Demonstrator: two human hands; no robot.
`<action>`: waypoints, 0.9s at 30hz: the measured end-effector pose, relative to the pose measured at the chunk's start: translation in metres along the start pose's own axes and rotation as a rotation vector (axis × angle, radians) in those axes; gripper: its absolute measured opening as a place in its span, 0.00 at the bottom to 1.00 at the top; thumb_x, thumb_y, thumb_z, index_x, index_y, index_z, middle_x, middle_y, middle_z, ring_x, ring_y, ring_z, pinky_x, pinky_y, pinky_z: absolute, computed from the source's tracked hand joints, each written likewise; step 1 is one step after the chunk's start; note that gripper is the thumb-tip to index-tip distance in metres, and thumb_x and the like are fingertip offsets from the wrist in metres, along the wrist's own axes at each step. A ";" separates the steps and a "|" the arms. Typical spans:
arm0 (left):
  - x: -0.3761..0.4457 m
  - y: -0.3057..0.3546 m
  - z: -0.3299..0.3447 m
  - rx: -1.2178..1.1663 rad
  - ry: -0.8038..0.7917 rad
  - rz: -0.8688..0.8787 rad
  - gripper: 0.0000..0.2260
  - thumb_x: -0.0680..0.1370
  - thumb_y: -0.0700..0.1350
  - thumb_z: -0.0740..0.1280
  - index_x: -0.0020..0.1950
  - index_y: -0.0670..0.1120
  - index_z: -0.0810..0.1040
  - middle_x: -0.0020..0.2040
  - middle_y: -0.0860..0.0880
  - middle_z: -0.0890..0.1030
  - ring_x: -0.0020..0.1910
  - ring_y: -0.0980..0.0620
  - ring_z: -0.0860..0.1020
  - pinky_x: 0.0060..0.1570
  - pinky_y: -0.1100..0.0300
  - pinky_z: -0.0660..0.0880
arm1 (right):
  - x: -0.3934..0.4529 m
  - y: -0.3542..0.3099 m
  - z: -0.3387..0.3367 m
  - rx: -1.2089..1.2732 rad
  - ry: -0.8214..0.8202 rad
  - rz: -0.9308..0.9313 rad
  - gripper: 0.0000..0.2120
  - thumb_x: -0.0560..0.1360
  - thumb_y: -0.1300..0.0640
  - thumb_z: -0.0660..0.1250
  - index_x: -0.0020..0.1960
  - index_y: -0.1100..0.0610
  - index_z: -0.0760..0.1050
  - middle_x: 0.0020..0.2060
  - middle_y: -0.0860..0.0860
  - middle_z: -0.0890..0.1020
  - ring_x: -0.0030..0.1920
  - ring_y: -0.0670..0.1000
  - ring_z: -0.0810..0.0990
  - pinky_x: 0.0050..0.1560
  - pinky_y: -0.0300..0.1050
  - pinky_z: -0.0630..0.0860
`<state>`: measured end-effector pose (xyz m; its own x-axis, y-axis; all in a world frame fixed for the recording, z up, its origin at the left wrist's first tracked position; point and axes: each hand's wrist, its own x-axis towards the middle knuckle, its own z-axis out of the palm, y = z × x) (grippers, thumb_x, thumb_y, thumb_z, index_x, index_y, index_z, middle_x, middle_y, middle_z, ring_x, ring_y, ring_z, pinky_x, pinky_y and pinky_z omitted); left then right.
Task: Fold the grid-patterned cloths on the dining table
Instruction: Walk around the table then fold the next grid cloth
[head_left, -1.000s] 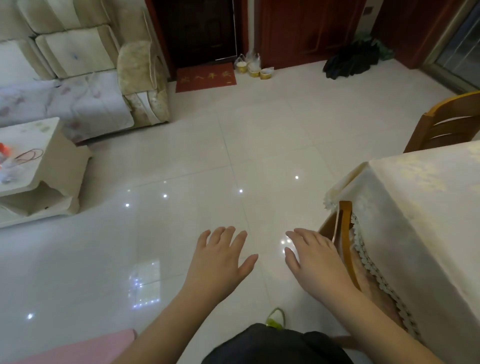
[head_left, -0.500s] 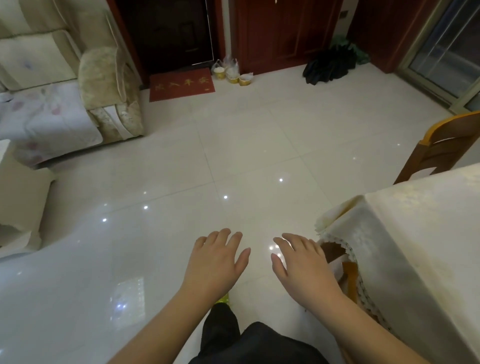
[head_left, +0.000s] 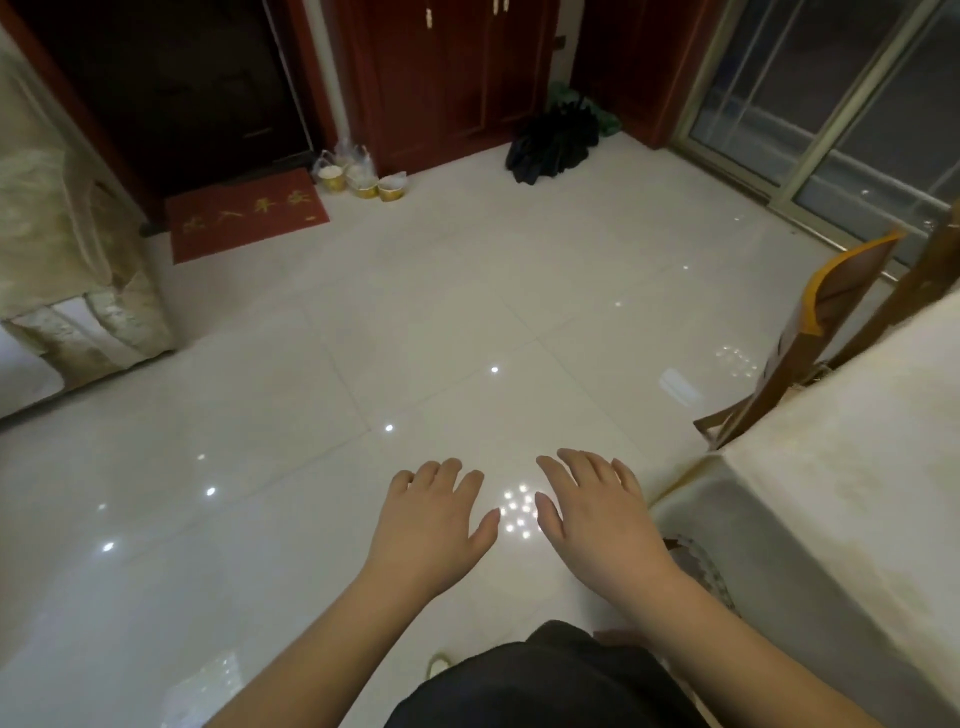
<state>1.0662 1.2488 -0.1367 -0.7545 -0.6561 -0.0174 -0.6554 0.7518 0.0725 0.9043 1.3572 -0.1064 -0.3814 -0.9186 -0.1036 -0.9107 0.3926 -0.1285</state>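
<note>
My left hand (head_left: 428, 525) and my right hand (head_left: 597, 512) hover side by side over the tiled floor, palms down, fingers straight, holding nothing. The dining table (head_left: 852, 499) stands at the right edge of the head view under a cream tablecloth with a lace hem; its near corner is just right of my right hand. No grid-patterned cloth shows in this view.
A wooden chair (head_left: 810, 332) stands at the table's far end. A sofa arm (head_left: 67, 270) is at the left. A red doormat (head_left: 244, 213), several paper cups (head_left: 363, 182) and a dark bundle (head_left: 556, 140) lie by the doors.
The view has swung right: the sofa and side table slid out to the left, and the sliding glass door came in at the right. Both hands stay flat and empty in front of me.
</note>
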 end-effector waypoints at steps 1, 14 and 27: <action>0.014 -0.003 -0.001 -0.002 0.000 0.013 0.23 0.75 0.60 0.56 0.56 0.49 0.82 0.54 0.47 0.83 0.48 0.47 0.82 0.45 0.49 0.77 | 0.008 0.004 -0.001 -0.006 -0.010 0.022 0.23 0.76 0.46 0.52 0.60 0.53 0.79 0.55 0.53 0.83 0.55 0.55 0.82 0.56 0.58 0.78; 0.265 0.036 -0.008 0.035 0.031 0.199 0.22 0.77 0.59 0.54 0.53 0.49 0.83 0.52 0.48 0.83 0.47 0.48 0.82 0.46 0.50 0.77 | 0.151 0.145 0.004 0.049 -0.027 0.290 0.22 0.75 0.44 0.53 0.55 0.51 0.81 0.51 0.50 0.84 0.50 0.52 0.83 0.53 0.52 0.79; 0.456 0.125 -0.017 0.016 0.038 0.479 0.22 0.77 0.59 0.54 0.54 0.47 0.82 0.52 0.47 0.83 0.51 0.47 0.81 0.50 0.50 0.77 | 0.264 0.267 -0.037 -0.006 0.069 0.498 0.20 0.77 0.44 0.58 0.61 0.52 0.79 0.58 0.53 0.82 0.57 0.54 0.80 0.59 0.54 0.75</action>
<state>0.6408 1.0429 -0.1188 -0.9702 -0.2372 0.0503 -0.2348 0.9708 0.0484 0.5550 1.2177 -0.1318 -0.7793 -0.6208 -0.0849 -0.6164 0.7839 -0.0741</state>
